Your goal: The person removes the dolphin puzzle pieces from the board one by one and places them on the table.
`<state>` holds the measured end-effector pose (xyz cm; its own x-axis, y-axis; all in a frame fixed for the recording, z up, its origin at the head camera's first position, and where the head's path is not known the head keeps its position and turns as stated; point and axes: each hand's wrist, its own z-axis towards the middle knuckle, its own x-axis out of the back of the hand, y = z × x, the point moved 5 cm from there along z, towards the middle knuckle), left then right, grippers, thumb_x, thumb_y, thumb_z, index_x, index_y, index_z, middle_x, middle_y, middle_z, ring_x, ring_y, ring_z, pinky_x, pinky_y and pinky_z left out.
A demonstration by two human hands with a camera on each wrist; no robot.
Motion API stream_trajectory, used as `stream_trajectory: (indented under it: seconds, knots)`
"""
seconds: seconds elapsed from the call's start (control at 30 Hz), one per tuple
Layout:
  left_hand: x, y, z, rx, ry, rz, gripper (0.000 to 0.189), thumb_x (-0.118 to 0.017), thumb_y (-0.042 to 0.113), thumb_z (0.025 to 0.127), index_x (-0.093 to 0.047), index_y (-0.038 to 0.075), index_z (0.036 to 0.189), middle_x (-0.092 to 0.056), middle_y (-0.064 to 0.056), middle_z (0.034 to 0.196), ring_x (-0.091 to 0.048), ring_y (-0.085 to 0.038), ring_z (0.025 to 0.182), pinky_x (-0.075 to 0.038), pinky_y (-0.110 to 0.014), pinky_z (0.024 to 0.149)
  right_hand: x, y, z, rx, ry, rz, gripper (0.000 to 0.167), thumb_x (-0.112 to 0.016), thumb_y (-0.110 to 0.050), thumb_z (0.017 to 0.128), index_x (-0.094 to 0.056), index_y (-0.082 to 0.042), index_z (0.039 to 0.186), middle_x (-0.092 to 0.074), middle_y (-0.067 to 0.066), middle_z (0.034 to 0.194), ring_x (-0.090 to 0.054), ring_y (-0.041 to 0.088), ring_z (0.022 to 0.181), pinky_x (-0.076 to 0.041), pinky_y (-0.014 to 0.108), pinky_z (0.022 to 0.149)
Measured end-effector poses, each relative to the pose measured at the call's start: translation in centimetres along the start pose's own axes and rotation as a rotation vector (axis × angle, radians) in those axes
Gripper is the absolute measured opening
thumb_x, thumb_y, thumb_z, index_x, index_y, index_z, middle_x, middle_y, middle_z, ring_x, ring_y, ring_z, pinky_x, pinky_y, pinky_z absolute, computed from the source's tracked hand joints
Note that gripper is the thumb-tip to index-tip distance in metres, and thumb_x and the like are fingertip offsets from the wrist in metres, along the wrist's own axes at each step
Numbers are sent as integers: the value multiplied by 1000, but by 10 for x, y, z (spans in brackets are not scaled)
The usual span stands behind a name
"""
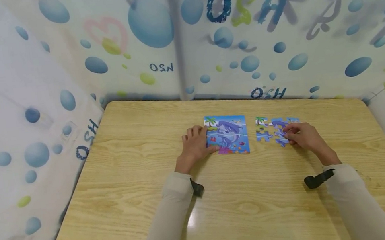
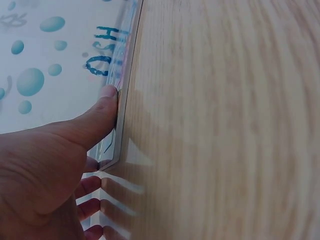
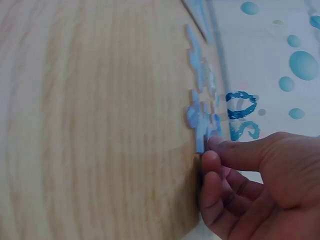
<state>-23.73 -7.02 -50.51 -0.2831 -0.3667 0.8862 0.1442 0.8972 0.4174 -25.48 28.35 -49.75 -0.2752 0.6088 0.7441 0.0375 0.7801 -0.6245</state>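
Observation:
A square puzzle board [image 1: 228, 133] with a dolphin picture lies flat on the table. My left hand [image 1: 194, 143] rests at its left edge, fingers spread on the far side and the thumb [image 2: 102, 112] along the near edge. To the right, several loose jigsaw pieces [image 1: 263, 135] lie in spaced rows, showing parts of a similar dolphin scene. My right hand [image 1: 302, 136] is at the right side of these pieces, pinching a jigsaw piece [image 3: 201, 132] between thumb and forefinger. The other right fingers curl beneath, and the fingertips cover part of that piece.
The wooden table [image 1: 251, 209] stands against a pale curtain [image 1: 203, 62] printed with blue bubbles and letters. Dark straps [image 1: 319, 179] sit around both wrists over light sleeves. The board lies left of the loose pieces with a narrow gap between.

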Motion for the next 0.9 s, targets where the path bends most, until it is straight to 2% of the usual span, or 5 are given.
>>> stream_trajectory:
  seconds: [0.1, 0.23, 0.37, 0.5, 0.9]
  knots:
    - [0, 0, 0, 3, 0, 3, 90, -64, 57, 90, -25, 12, 158, -29, -12, 151, -24, -34, 138, -26, -47, 101, 4, -2, 3, 33, 89, -54, 24, -60, -8, 98, -65, 6, 116, -66, 20, 92, -61, 20, 73, -48, 27, 60]
    - [1, -1, 2, 6, 7, 1, 90, -65, 56, 90, -24, 12, 158, -29, -12, 150, -24, -34, 138, -26, -47, 101, 8, -9, 11, 63, 200, -138, 26, -59, -10, 99, -65, 3, 120, -61, 22, 99, -57, 35, 88, -45, 39, 70]
    - [0, -2, 2, 2, 5, 2, 90, -64, 56, 90, -25, 12, 157, -30, -12, 150, -24, -34, 138, -26, -47, 100, 5, -13, 19, 34, 153, -185, 32, -57, -13, 100, -62, 3, 127, -56, 25, 108, -53, 39, 95, -44, 46, 74]
    - [-2, -2, 1, -3, 6, -4, 89, -65, 56, 90, -26, 12, 157, -30, -12, 150, -25, -34, 137, -26, -47, 100, 1, -12, 22, -28, 104, -216, 35, -59, -20, 100, -63, 2, 127, -54, 26, 113, -51, 37, 96, -43, 46, 74]
    - [-1, -1, 2, 6, 9, 1, 89, -65, 56, 89, -26, 13, 157, -30, -12, 150, -24, -34, 137, -26, -47, 101, -3, -10, 26, -86, 172, -236, 32, -59, -24, 100, -64, -2, 122, -56, 23, 112, -54, 35, 91, -45, 41, 68]
